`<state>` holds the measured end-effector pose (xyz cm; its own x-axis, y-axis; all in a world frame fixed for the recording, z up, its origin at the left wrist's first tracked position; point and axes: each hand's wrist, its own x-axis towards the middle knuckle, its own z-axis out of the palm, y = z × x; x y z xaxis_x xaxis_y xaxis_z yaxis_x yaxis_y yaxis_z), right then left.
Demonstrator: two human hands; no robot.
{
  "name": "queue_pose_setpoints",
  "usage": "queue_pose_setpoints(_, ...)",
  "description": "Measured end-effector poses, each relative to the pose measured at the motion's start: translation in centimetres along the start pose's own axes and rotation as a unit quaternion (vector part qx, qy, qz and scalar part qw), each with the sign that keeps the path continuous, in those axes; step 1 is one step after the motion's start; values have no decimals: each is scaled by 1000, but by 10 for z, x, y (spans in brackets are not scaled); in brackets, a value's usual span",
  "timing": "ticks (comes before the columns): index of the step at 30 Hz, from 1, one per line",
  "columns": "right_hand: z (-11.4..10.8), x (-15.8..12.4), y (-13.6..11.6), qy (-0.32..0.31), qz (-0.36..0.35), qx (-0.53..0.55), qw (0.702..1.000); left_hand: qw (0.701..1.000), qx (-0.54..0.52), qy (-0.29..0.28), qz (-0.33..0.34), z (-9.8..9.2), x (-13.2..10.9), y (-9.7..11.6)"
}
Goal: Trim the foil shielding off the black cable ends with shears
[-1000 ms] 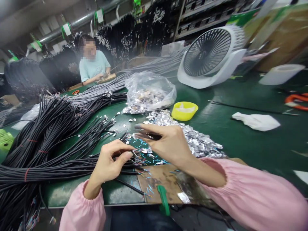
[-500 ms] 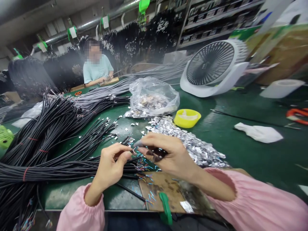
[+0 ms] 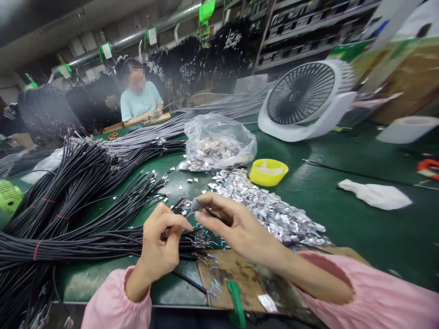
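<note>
Left hand point(image 3: 156, 249): pinching a thin wire point(image 3: 190, 214)
Right hand point(image 3: 240, 224): pinching its tip
Wire: we're apparently straightening it, next probably needing steadiness

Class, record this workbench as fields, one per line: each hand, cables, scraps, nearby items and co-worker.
Left hand: bent fingers near thin wires, grip unclear
Right hand: fingertips near the same wires, grip unclear
Black cables: bundled on the left, some tied with red bands
Silver scraps: heaped beyond the right hand
Clear bag: beside the heap, scraps inside
Yellow container: at the heap's far edge
Fan: white, beyond the container
Co-worker: light blue top, across the table
</note>
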<state>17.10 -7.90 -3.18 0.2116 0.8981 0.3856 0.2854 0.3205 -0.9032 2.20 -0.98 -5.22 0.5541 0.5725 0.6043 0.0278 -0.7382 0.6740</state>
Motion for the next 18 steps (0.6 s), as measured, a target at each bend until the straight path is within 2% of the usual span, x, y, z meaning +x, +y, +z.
queue_pose_setpoints(5, 0, -4, 6, 56, -54, -74, 994, 996, 31, 74, 39, 0, -4, -5)
queue_pose_setpoints(11, 0, -4, 10, 63, -83, -120, 987, 996, 75, 43, 30, -3, 1, -6)
queue_pose_setpoints(18, 0, -4, 10, 52, -97, -148, 983, 992, 90, 60, 63, -1, 0, -7)
